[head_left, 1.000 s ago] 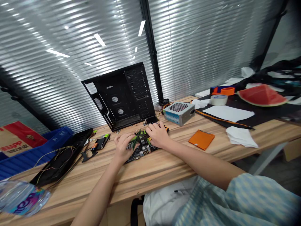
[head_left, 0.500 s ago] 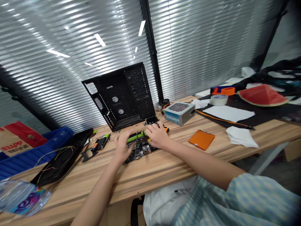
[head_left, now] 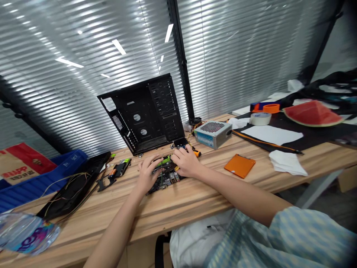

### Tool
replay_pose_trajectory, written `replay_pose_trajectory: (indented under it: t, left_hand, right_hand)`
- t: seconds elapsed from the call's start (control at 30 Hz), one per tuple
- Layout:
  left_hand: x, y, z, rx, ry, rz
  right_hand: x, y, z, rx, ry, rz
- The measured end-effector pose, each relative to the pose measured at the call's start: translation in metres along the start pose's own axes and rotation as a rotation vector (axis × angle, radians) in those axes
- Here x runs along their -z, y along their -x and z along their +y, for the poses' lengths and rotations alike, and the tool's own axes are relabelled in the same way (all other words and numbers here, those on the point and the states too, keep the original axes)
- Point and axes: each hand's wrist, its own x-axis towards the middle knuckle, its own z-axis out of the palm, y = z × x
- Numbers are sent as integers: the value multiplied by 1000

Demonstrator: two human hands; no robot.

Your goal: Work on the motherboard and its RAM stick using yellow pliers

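A motherboard (head_left: pixel 169 176) lies on the wooden table in front of me, with a green RAM stick (head_left: pixel 166 160) standing along its far side. My left hand (head_left: pixel 149 173) reaches over the stick's left part, its fingers bent round it and the thumb on the near side. At the stick's right end my right hand (head_left: pixel 185 160) is closed, fingers curled down and the fingertips partly hidden. Between the hands, the board's ports and metal connectors face me. Just behind my right hand lies a screwdriver with an orange handle (head_left: pixel 197 153).
A black computer case (head_left: pixel 156 123) stands open behind the board. To its right is a power supply (head_left: pixel 213 134), with an orange flat plate (head_left: pixel 240 165) nearer me. At left are a black panel with wires (head_left: pixel 75 186), a blue bin (head_left: pixel 67 163) and a water bottle (head_left: pixel 30 234).
My left fingers have moved right, further over the green RAM stick. My right hand has shifted slightly left, so less of the stick shows between the hands.
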Motion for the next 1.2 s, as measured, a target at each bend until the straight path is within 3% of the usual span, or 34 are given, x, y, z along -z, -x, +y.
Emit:
replay_pose_trajectory:
  t: [0.5,0.9,1.2]
  left_hand:
    - [1,-2,2,-6,-35,-13]
    - [2,-1,2,28,-10,-16]
    - [3,-1,3,-48,1,48]
  right_hand:
    - [6,-1,-1,-42,-31,-24]
    - [-2,0,2,-18,-28,15]
    - [-2,0,2,0,-24,25]
